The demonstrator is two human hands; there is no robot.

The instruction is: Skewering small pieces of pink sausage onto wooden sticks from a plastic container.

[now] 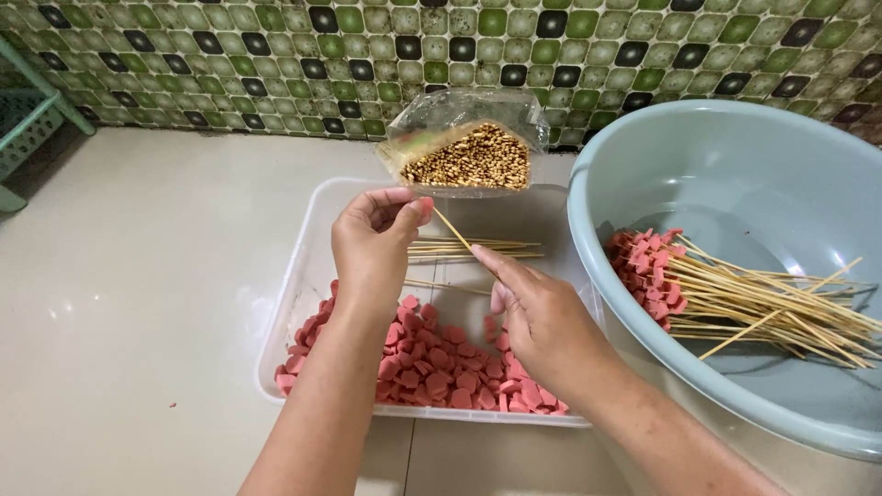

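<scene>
The biggest thing is the big grey-blue basin [735,184] on the right. It is smooth, round plastic, and it sits touching the clear tub [303,276]. Inside it lies a pile of finished skewers [735,298], thin pale sticks with pink pieces on one end. The sticks point every way, so a hand dipping in there could get poked.

Next is the clear tub, a shiny plastic box on the smooth white floor [138,276]. Its near half is full of pink sausage pieces [432,363], small, flat and soft-looking. They are heaped close to the near wall, so a bump from an arm might spill some onto the floor. A few bare sticks [478,248] lie at the far end of the tub.

At the far edge of the tub stands an open clear bag of skewers [473,156], crinkly and thin. We see the brown stick tips. It leans a bit and could tip over, and then the sticks would scatter.

The smallest thing is the one thin skewer [452,230] held above the tub, between the two hands. The left hand [372,243] is closed, its fingers pinching the top end with a pink piece. The right hand [542,317] pinches the lower end with its fingertips. The stick is hard, thin wood, maybe sharp at the end. A hard push could make the pink piece slip, and the stick might prick a finger or snap.
</scene>
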